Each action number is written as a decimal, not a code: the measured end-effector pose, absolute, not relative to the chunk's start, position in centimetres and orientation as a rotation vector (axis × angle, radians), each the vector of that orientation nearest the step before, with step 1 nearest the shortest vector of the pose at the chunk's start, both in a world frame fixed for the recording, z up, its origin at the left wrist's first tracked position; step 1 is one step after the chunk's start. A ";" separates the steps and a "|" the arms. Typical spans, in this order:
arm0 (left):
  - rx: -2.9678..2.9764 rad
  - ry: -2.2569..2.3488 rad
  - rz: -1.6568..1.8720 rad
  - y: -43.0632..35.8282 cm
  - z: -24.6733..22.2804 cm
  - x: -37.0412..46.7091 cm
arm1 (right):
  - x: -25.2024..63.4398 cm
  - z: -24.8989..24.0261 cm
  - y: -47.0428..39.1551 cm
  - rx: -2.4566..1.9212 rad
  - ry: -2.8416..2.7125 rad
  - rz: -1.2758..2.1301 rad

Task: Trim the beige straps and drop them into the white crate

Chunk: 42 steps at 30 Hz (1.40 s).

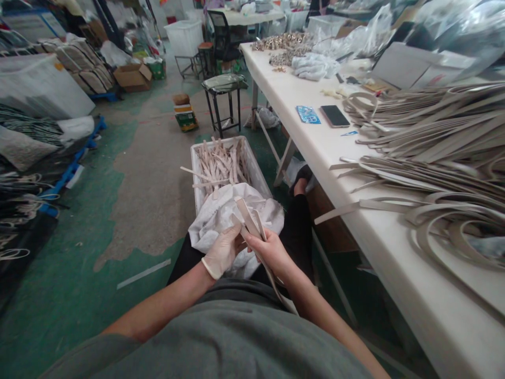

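Nearest of all, a grey shirt (221, 337) is seen, and just beyond it the straps (252, 223) are held up over the lap. In the right hand (272, 252) the grip is closed round them, thumb laid along the flat side, upper ends angled up to the left, tails hung down by the right forearm. By the left hand (225, 249), gloved in thin pale stuff with the cuff rolled at the wrist, the straps are met from the other side; its grip is closed on them at the fingertips, though the exact strip pinched is hidden.

Under both hands a crumpled white bag (209, 218) is spread across the lap, partly over the near end of a white crate (258, 173). That crate is filled with short pale strips (221, 163), a few poked out over its left side.

Over to the right, the white desk (379, 231) is loaded with long beige bands (445, 123), looped and piled, one end stuck out past the edge. Beyond the nearer loops a dark phone (334, 116) is laid flat, with a blue packet (308, 115) just beside it. Further along, clear plastic and small metal parts (284, 41) are heaped.

On the floor ahead, a padded stool (224, 82) is stood near a small carton (185, 117); further back, an open box (133, 78) and a black chair (221, 34) are seen.
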<state>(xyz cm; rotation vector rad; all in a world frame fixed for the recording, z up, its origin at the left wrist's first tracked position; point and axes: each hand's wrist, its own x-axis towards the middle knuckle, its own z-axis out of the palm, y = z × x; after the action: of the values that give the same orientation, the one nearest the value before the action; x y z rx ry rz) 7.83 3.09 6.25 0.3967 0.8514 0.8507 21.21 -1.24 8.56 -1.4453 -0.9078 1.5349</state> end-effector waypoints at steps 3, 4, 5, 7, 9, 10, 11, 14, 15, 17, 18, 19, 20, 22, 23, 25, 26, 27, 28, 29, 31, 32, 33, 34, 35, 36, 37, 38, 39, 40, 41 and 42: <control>0.394 0.875 0.967 4.8 6.5 6.3 | 22.5 9.2 -1.7 -1.367 -1.040 1.626; 0.386 0.886 1.003 5.4 6.7 5.7 | 22.9 9.4 -1.9 -1.375 -1.076 1.628; 0.383 0.895 1.028 5.7 7.0 5.2 | 23.2 9.6 -2.1 -1.404 -1.094 1.606; 0.412 0.905 1.010 5.8 7.3 4.8 | 23.4 9.7 -1.9 -1.483 -1.086 1.520; 0.483 0.880 0.925 5.0 7.4 5.3 | 22.9 9.6 -1.1 -1.523 -1.070 1.444; 0.521 0.852 0.886 4.5 7.4 5.6 | 22.4 9.6 -0.6 -1.520 -1.068 1.420; 0.552 0.822 0.860 4.1 7.4 6.0 | 22.0 9.6 -0.1 -1.509 -1.068 1.407; 0.561 0.784 0.911 4.2 7.2 5.8 | 21.2 9.9 0.4 -1.456 -1.088 1.443; 0.539 0.801 0.950 4.5 7.2 5.4 | 21.1 10.0 0.2 -1.448 -1.115 1.465; 0.503 0.856 1.019 5.1 7.1 4.3 | 21.3 10.1 -0.3 -1.447 -1.189 1.473; 0.505 0.879 1.029 5.2 7.0 3.9 | 21.3 10.0 -0.4 -1.453 -1.221 1.456; 0.526 0.890 1.014 5.1 6.9 3.7 | 21.2 9.9 -0.4 -1.461 -1.242 1.431; 0.560 0.886 0.987 4.9 6.8 3.8 | 20.9 9.8 -0.2 -1.469 -1.251 1.399; 0.628 0.857 0.943 4.2 6.6 4.2 | 20.2 9.6 0.6 -1.474 -1.241 1.334; 0.653 0.848 0.944 4.0 6.7 4.5 | 19.9 9.6 1.1 -1.465 -1.239 1.306; 0.675 0.869 1.024 4.0 7.1 4.4 | 19.5 9.7 1.7 -1.430 -1.277 1.280; 0.677 0.892 1.074 4.2 7.4 4.1 | 19.5 9.7 1.7 -1.414 -1.319 1.285; 0.679 0.917 1.113 4.5 7.8 3.6 | 19.5 9.8 1.7 -1.404 -1.367 1.293; 0.684 0.941 1.136 4.7 8.1 3.0 | 19.6 9.8 1.6 -1.406 -1.410 1.295; 0.698 0.960 1.133 4.8 8.3 2.5 | 19.6 9.8 1.4 -1.414 -1.443 1.289; 0.752 0.988 1.071 4.4 8.3 1.9 | 19.3 9.6 1.4 -1.431 -1.459 1.258; 0.775 1.000 1.044 4.0 8.1 1.8 | 19.1 9.4 1.5 -1.424 -1.448 1.250; 0.783 1.005 1.026 3.5 7.7 1.9 | 18.8 9.1 1.8 -1.410 -1.432 1.243; 0.766 0.999 1.022 3.1 7.2 2.1 | 18.4 8.8 2.1 -1.397 -1.424 1.232; 0.718 0.978 1.025 2.9 6.6 2.1 | 18.2 8.3 2.3 -1.389 -1.424 1.217; 0.639 0.940 1.020 2.8 6.0 2.1 | 17.9 7.9 2.5 -1.389 -1.436 1.201; 0.538 0.886 0.992 2.9 5.3 2.0 | 17.8 7.3 2.6 -1.396 -1.456 1.188; 0.428 0.829 0.950 3.2 4.6 1.8 | 17.7 6.8 2.5 -1.410 -1.475 1.186; 0.320 0.786 0.915 3.6 3.9 1.4 | 17.6 6.2 2.3 -1.422 -1.489 1.207; 0.219 0.765 0.893 4.2 3.2 1.1 | 17.6 5.7 2.0 -1.433 -1.495 1.246; 0.136 0.772 0.891 4.8 2.6 0.9 | 17.6 5.2 1.6 -1.448 -1.497 1.290; 0.072 0.810 0.920 5.5 2.0 0.7 | 17.5 4.7 1.1 -1.465 -1.501 1.329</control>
<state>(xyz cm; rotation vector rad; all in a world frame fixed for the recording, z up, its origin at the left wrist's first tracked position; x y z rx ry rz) 0.68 5.50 2.05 0.0723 0.8102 0.9196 17.52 1.11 4.71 -1.4650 -1.5009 1.3291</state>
